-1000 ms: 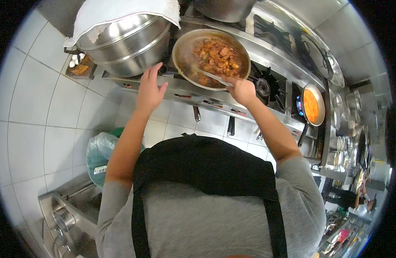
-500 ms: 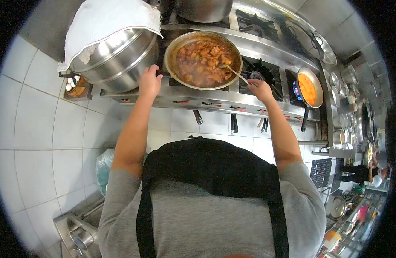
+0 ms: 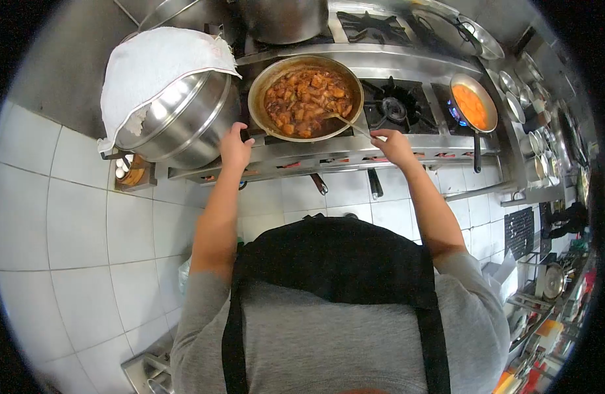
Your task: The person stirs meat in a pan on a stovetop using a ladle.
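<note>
On the stove sits a wide pan (image 3: pixel 256 105) of chunky stew (image 3: pixel 309 98) in brown sauce. My right hand (image 3: pixel 393 146) is closed around the end of a long-handled spoon (image 3: pixel 352 125); its tip dips into the stew near the pan's right side. At the pan's lower left, my left hand (image 3: pixel 235 150) is closed on a short black piece that looks like the pan's handle (image 3: pixel 245 134). Left of that hand stands a big steel pot (image 3: pixel 207 125), its lid partly draped with a white cloth (image 3: pixel 161 69).
Right of the stew pan is an unlit burner (image 3: pixel 393 110). Beyond it, a frying pan (image 3: pixel 491 118) with orange food sits over a blue flame, its handle (image 3: pixel 477 154) pointing toward me. A tall pot (image 3: pixel 286 20) stands behind. Eggs (image 3: pixel 122 167) sit at the lower left.
The whole view has shifted with my head. The spoon stays in the stew, its tip slightly lower in the pan. Steam over the stew has thinned. Both hands keep their grip.
</note>
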The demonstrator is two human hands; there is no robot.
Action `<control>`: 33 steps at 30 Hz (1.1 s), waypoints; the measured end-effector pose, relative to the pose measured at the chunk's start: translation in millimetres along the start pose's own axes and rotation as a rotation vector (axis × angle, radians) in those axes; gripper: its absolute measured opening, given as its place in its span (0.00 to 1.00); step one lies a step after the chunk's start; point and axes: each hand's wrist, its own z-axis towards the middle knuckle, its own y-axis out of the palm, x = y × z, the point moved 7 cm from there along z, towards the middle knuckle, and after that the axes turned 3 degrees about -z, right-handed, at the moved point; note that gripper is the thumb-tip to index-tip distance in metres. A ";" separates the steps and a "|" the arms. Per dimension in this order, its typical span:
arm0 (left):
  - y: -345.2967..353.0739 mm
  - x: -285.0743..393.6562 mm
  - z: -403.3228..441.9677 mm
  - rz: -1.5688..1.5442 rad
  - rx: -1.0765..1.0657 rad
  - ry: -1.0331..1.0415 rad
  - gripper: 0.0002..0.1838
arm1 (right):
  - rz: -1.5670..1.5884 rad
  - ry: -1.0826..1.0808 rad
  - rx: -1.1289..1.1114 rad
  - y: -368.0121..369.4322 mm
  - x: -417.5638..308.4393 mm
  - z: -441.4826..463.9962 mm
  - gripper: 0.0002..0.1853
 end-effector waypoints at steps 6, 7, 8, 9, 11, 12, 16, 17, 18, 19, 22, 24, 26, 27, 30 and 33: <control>-5.2 18.9 -20.0 0.039 0.013 -0.016 0.24 | 0.284 -0.073 -0.063 -7.3 -16.3 -50.9 0.14; -4.7 20.3 -21.4 0.033 0.003 -0.034 0.24 | 0.368 -0.031 -0.119 13.4 -11.0 -50.8 0.15; -3.7 20.7 -22.9 0.027 -0.008 -0.052 0.24 | 0.373 -0.022 -0.147 28.0 -13.9 -53.2 0.15; -2.7 22.5 -24.1 0.025 -0.009 -0.039 0.23 | 0.288 -0.014 -0.102 39.7 -18.8 -49.7 0.15; -3.1 23.3 -25.7 0.022 -0.009 -0.013 0.22 | 0.156 -0.002 -0.026 50.8 -20.2 -38.2 0.15; -2.4 21.6 -26.7 0.006 -0.037 -0.021 0.22 | 0.109 0.004 0.004 50.0 -20.2 -31.0 0.15; -1.2 18.3 -25.6 -0.059 -0.064 0.044 0.24 | 0.120 -0.150 0.048 9.5 -25.0 -20.3 0.15; -0.2 17.0 -26.4 -0.072 -0.052 0.081 0.25 | 0.122 -0.149 0.070 -0.1 -30.5 -13.9 0.15; 0.3 17.7 -25.2 -0.062 -0.054 0.099 0.25 | 0.123 -0.148 0.092 -10.1 -35.9 -4.5 0.15; 1.3 19.1 -24.7 -0.053 -0.055 0.116 0.24 | 0.125 -0.145 0.113 -16.3 -38.6 6.2 0.16; 2.8 26.6 -23.7 0.050 -0.052 0.124 0.23 | 0.104 -0.080 0.161 8.9 -51.3 53.5 0.15; 7.2 30.1 -25.9 0.107 -0.049 0.104 0.22 | -0.114 -0.098 -0.007 53.3 -51.1 68.7 0.14; 9.4 29.7 -23.3 0.135 -0.045 0.089 0.22 | -0.191 -0.062 0.029 59.8 -62.6 48.9 0.14; 8.3 31.1 -23.9 0.123 -0.056 0.093 0.22 | -0.198 -0.097 0.013 52.1 -61.3 49.9 0.14; 5.6 31.6 -23.4 0.148 -0.041 0.119 0.23 | -0.206 -0.164 -0.018 5.1 -80.4 46.9 0.15; 5.8 35.1 -25.6 0.159 -0.033 0.124 0.23 | -0.192 -0.173 0.075 -0.4 -101.2 72.9 0.15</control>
